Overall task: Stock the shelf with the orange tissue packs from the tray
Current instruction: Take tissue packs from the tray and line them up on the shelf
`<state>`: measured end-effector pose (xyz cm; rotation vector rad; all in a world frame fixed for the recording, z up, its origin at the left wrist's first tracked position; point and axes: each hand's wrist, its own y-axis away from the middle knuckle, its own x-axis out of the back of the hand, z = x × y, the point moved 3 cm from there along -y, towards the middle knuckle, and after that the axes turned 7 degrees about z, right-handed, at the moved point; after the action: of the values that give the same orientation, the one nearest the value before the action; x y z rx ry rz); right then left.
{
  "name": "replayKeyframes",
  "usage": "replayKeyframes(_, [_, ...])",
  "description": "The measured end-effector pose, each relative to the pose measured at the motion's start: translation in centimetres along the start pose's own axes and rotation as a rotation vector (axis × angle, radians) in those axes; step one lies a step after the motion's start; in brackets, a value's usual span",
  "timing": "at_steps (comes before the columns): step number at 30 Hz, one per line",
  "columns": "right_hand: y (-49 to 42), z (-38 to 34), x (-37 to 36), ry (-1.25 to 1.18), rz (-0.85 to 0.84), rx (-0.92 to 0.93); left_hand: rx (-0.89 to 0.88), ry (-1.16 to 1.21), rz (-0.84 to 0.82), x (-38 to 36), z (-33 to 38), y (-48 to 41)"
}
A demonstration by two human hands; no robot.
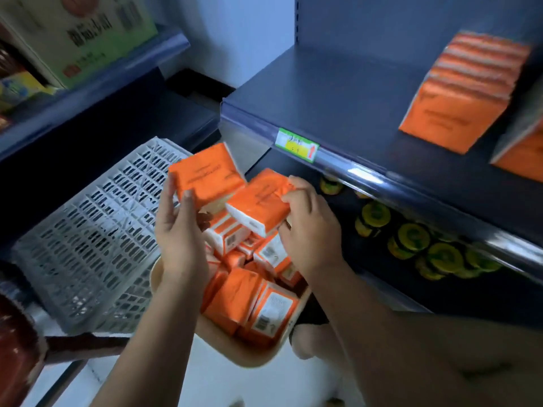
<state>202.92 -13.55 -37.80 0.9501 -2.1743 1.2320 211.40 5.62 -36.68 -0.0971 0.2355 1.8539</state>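
The head camera shows the left hand point(179, 230) pinching one orange tissue pack point(205, 177) between thumb and curled fingers, raised above the beige tray point(249, 358). The right hand point(308, 230) grips a second pack point(258, 208) by its end, and this pack overlaps the first. Loose packs point(252, 304) lie jumbled in the tray below. On the dark shelf point(338, 92) at right, a row of orange packs point(464, 95) stands upright. A white crate point(97, 230) leans at left.
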Motion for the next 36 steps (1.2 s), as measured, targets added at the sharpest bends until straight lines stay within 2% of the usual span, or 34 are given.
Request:
replayKeyframes(5, [-0.2,1.0,8.1,-0.122,0.257,0.013,0.033,0.085,-0.088,-2.0,4.0,2.1])
replayKeyframes(9, [1.4,3.7,15.1,-0.136,0.329,-0.034,0.073,0.122,-0.267,-5.4,6.5,5.2])
replayKeyframes(12, [3.5,5.9,20.7,0.009,0.289,-0.006,0.072,0.093,-0.531,-9.4,8.2,9.1])
replayKeyframes(16, [6.9,8.4,29.3,0.244,0.239,0.085,0.088,0.078,-0.776,-13.7,9.9,15.7])
replayKeyframes(21, [12.8,11.1,40.9,0.430,0.321,0.085,0.160,0.077,-0.984,-18.7,11.3,24.6])
replayKeyframes(24, [16.5,12.5,45.1,0.518,0.362,0.113,0.189,0.058,-1.107,-21.8,11.7,29.9])
replayKeyframes(28, [19.1,13.7,48.4,0.604,0.324,0.028,0.156,0.012,-1.173,-25.6,13.3,35.4])
replayKeyframes(31, [19.9,14.6,50.1,0.667,0.321,-0.121,0.226,0.062,-1.142,-28.9,13.4,37.9])
replayKeyframes(34, [19.2,15.4,51.2,0.588,0.286,-0.119,0.267,0.059,-1.116,-31.1,11.3,40.5])
replayKeyframes(36, [18.5,16.5,51.8,0.506,0.256,-0.131,0.248,0.049,-1.162,-31.7,8.4,42.0])
